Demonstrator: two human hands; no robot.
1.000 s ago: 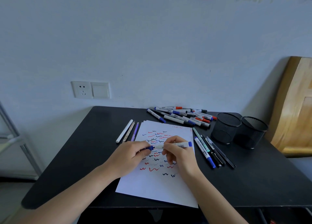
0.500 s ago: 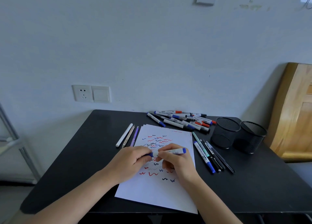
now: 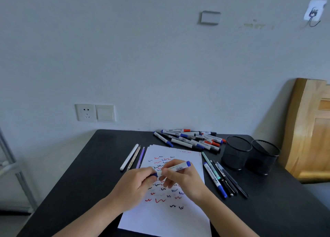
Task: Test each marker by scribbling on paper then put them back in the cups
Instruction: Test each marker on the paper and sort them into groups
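A white sheet of paper (image 3: 166,220) covered with red, blue and black scribbles lies on the black table (image 3: 85,179). Above it my right hand (image 3: 182,179) grips a white marker (image 3: 176,168) with a blue end. My left hand (image 3: 135,185) pinches the marker's blue cap (image 3: 154,174) at its left end. A pile of markers (image 3: 189,140) lies at the back. Two black mesh cups (image 3: 236,154) (image 3: 263,159) stand at the right; what they hold is hidden.
Three thin pens (image 3: 133,158) lie left of the paper, and several pens and markers (image 3: 220,177) lie to its right. A wooden board (image 3: 310,129) leans on the wall at the far right. A wall socket (image 3: 95,112) is behind the table.
The cap and the marker have come together between my hands. Both hands stay over the paper; the view has tilted upward a little.
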